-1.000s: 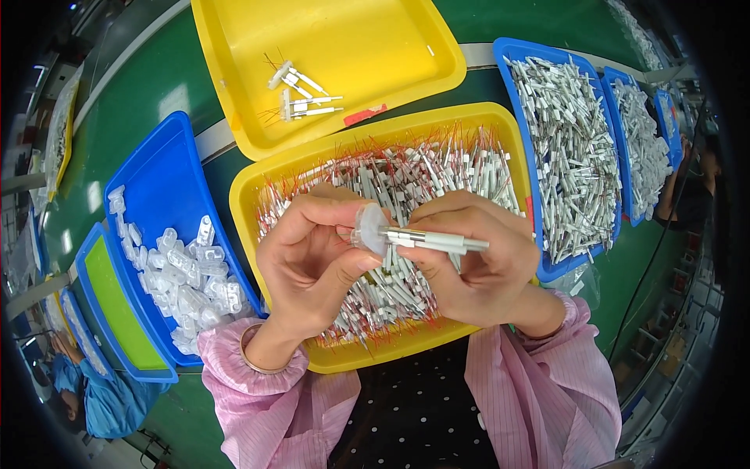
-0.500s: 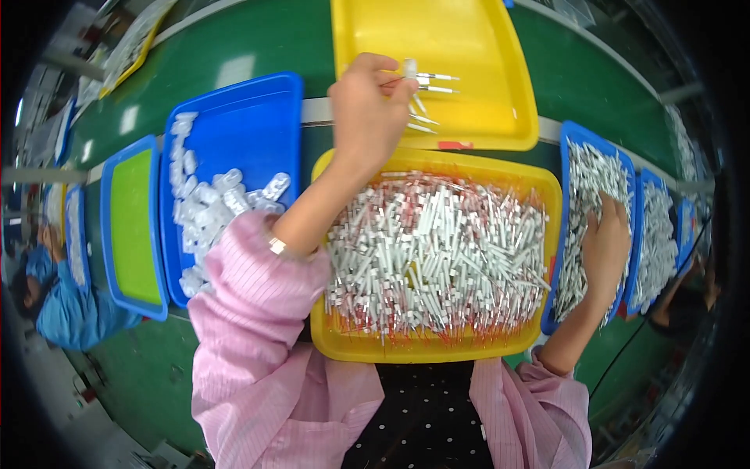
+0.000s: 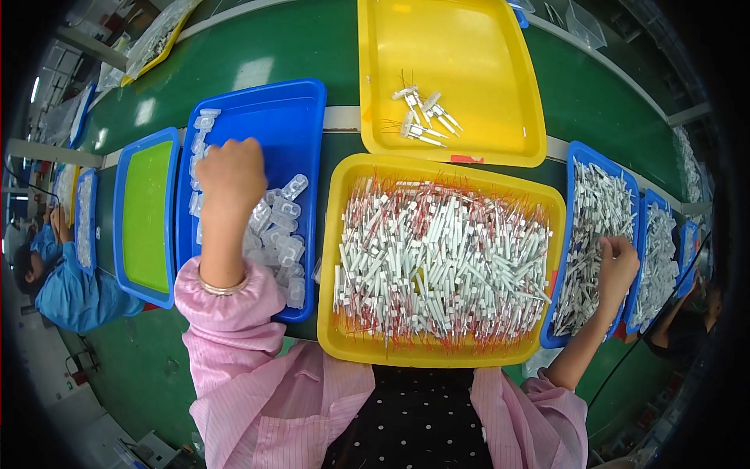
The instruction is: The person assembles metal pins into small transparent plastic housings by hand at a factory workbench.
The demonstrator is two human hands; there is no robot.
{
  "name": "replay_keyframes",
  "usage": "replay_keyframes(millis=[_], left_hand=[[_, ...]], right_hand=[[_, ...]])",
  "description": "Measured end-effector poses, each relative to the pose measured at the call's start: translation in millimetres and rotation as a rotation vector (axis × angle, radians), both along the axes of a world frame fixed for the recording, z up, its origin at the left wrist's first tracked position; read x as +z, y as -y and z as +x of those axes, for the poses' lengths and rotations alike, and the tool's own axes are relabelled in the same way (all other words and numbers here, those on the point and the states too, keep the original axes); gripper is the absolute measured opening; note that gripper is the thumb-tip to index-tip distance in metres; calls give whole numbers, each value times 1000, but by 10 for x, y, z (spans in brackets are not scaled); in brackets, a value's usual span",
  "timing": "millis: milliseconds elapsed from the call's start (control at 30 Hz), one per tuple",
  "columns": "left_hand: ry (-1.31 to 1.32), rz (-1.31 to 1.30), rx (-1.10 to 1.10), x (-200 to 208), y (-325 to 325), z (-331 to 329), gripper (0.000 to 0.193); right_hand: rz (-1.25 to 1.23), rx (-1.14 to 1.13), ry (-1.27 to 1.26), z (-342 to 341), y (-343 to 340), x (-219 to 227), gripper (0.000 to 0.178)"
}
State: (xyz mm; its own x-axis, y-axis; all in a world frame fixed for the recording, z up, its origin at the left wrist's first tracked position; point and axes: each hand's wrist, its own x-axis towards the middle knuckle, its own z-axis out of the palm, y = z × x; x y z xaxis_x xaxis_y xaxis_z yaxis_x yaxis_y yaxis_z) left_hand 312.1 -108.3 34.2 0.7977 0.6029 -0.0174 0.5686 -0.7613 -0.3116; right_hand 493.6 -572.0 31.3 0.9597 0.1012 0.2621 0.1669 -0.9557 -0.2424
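My left hand is over the blue tray of clear plastic housings, knuckles up and fingers curled; what they hold, if anything, is hidden. My right hand is closed at the narrow blue tray, thumb and forefinger close together above a heap of slim white and silver parts. Anything in that pinch is too small to name. Between my arms lie many white tubes with red wire leads in a yellow tray. Several joined pieces, clear housings with white tubes, rest in the far yellow tray.
A green-bottomed blue tray stands at the left. Another blue tray with pale parts is at the far right. Behind runs a green belt with a metal edge. Co-workers sit at both sides.
My left hand has left the far yellow tray, leaving the joined piece there, and moved left over the clear housings. My right hand has drawn slightly nearer me.
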Motion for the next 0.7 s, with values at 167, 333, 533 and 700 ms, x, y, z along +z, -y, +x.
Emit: replay_keyframes(millis=[167,333,533,700], left_hand=[[53,-76,36,-7,17,-80,10],[532,-348,-180,131,289,80,14],[772,-1887,-291,196,1079,341,30],[751,-2526,-209,-30,1284,361,38]], right_hand=[[15,-31,60,12,289,189,29],[754,4,-72,-217,-17,453,12],[1077,442,-297,-645,-913,607,14],[1222,638,-394,-801,-1316,584,18]])
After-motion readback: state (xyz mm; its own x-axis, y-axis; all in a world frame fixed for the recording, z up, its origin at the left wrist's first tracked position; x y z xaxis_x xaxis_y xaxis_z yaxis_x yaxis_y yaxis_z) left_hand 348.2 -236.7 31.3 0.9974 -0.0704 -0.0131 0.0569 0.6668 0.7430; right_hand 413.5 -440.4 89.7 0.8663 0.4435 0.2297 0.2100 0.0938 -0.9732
